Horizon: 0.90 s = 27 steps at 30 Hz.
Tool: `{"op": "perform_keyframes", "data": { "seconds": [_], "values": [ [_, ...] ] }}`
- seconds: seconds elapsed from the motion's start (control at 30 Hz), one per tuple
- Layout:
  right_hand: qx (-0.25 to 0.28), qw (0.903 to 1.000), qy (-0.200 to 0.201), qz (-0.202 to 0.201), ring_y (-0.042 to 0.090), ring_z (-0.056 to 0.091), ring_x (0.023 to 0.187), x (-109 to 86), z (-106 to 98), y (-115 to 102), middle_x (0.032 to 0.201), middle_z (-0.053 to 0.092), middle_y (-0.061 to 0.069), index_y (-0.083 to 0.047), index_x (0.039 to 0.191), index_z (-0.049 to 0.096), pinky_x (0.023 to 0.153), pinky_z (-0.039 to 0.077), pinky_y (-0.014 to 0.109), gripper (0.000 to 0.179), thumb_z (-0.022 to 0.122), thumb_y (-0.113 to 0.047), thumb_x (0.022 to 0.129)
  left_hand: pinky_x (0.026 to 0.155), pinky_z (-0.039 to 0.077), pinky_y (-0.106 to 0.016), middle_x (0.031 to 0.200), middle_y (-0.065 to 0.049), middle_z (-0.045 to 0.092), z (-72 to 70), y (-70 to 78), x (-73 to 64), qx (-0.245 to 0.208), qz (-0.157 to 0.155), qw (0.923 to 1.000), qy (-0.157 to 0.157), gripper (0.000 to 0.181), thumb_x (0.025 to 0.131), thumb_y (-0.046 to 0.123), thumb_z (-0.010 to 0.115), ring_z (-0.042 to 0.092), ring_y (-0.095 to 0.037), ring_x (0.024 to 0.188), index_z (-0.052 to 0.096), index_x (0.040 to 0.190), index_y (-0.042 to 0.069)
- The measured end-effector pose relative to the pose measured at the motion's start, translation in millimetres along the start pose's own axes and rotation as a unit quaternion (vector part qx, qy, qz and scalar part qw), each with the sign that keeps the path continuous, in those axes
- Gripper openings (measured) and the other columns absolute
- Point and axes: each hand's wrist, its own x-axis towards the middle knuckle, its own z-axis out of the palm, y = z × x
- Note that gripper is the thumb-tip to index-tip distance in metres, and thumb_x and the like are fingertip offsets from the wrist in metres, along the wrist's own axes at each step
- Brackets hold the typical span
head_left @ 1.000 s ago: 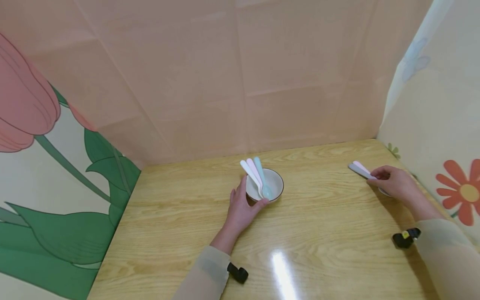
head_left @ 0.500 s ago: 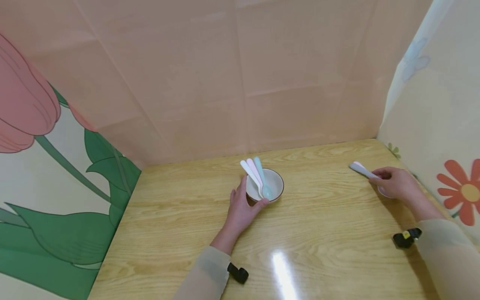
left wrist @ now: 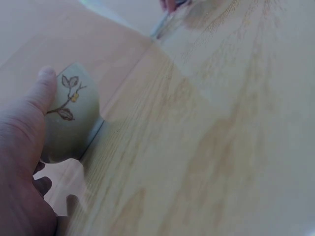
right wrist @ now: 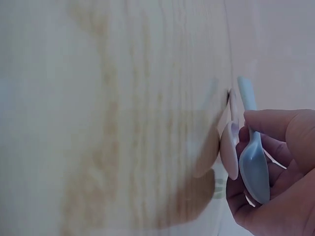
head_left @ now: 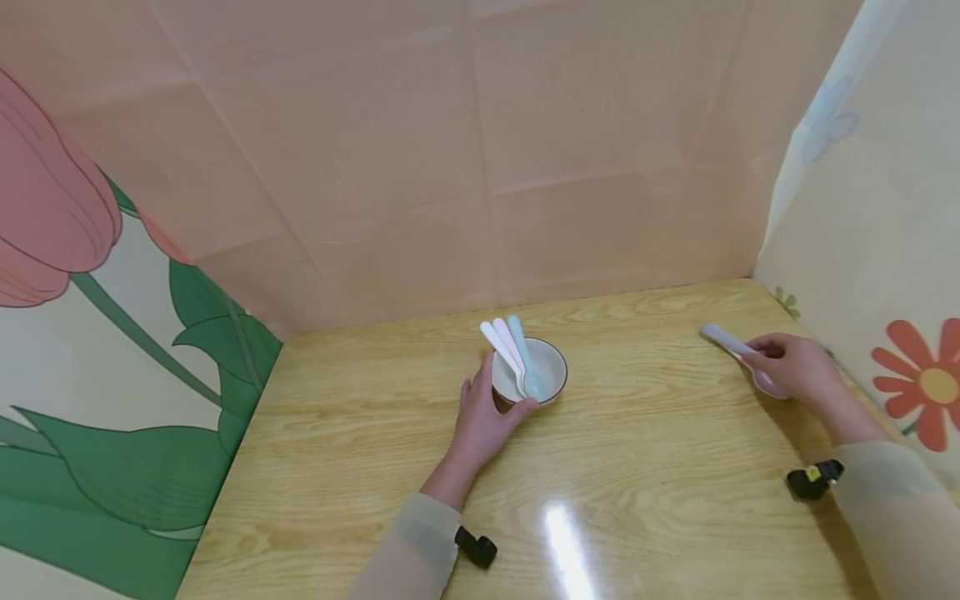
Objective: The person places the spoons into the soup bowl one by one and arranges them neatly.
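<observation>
My left hand (head_left: 480, 421) grips a small white bowl (head_left: 553, 372), thumb and fingers spread round its near left side. In the left wrist view the bowl's outer wall shows a brown leafy branch. White (head_left: 497, 340), pink (head_left: 509, 341) and light-blue (head_left: 518, 334) spoons lean together inside, handles over the far rim. At the table's right, my right hand (head_left: 795, 371) pinches a grey-blue spoon (right wrist: 254, 169) by its handle. Just beside that spoon, close to the tabletop, is another pink spoon (right wrist: 229, 152); the head view shows its scoop partly hidden under the fingers.
The wooden table (head_left: 637, 492) meets a pink cloth backdrop (head_left: 480, 167) behind. A flower-printed panel (head_left: 885, 250) stands close to the right hand, and a tulip-printed one (head_left: 112, 375) lines the left side. Light glares off the table's front.
The grey-blue handle has shifted slightly right and now covers the pink handle. More of the pink scoop shows below the right hand. The left hand and bowl stay in place.
</observation>
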Motion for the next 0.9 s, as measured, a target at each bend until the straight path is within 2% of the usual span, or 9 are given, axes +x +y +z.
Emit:
{"op": "perform_keyframes", "data": {
  "seconds": [0.27,0.53,0.7,0.8,0.9],
  "values": [
    [0.015,0.9998,0.013,-0.006,0.032,0.062,0.093,0.3,-1,-10,0.118,0.070,0.027,0.004,0.133,0.067,0.073,0.047,0.035,0.049,0.063,-0.040,0.113,0.135,0.008,-0.059,0.169,-0.014,0.046,0.4,0.2,0.0,0.002,0.001,1.0000,0.003,0.111,0.097,0.059,0.082,0.039,-0.029,0.159,0.018,0.177,0.015],
    [0.035,0.9992,0.016,-0.013,0.027,0.063,0.095,-3.2,-1,-33,0.127,0.071,0.030,0.002,0.138,0.067,0.075,0.047,0.033,0.051,0.063,-0.043,0.113,0.135,0.008,-0.060,0.168,-0.014,0.048,1.2,-0.6,-0.6,0.005,0.004,1.0000,0.006,0.111,0.096,0.058,0.082,0.040,-0.030,0.159,0.019,0.176,0.015],
    [0.065,0.9977,0.016,-0.013,0.018,0.061,0.097,-6.0,1,-51,0.129,0.070,0.026,0.000,0.141,0.066,0.073,0.047,0.024,0.056,0.063,-0.048,0.112,0.135,0.009,-0.061,0.168,-0.014,0.049,0.6,0.4,-0.8,0.005,0.007,0.9999,0.008,0.111,0.096,0.058,0.082,0.041,-0.030,0.158,0.019,0.176,0.015],
    [0.092,0.9955,0.016,-0.016,0.011,0.059,0.095,-6.7,3,-62,0.129,0.070,0.024,0.000,0.142,0.066,0.072,0.048,0.020,0.055,0.065,-0.046,0.112,0.134,0.009,-0.062,0.168,-0.014,0.049,0.2,1.1,-0.5,0.005,0.011,0.9999,0.008,0.111,0.097,0.058,0.082,0.041,-0.030,0.158,0.018,0.176,0.015],
    [0.112,0.9932,0.017,-0.027,0.010,0.059,0.093,-6.9,6,-73,0.128,0.069,0.022,0.001,0.143,0.066,0.071,0.050,0.020,0.052,0.065,-0.041,0.113,0.134,0.009,-0.062,0.168,-0.015,0.048,0.2,1.4,-0.2,0.004,0.012,0.9999,0.007,0.111,0.097,0.058,0.082,0.041,-0.030,0.158,0.018,0.176,0.015]
  ]
}}
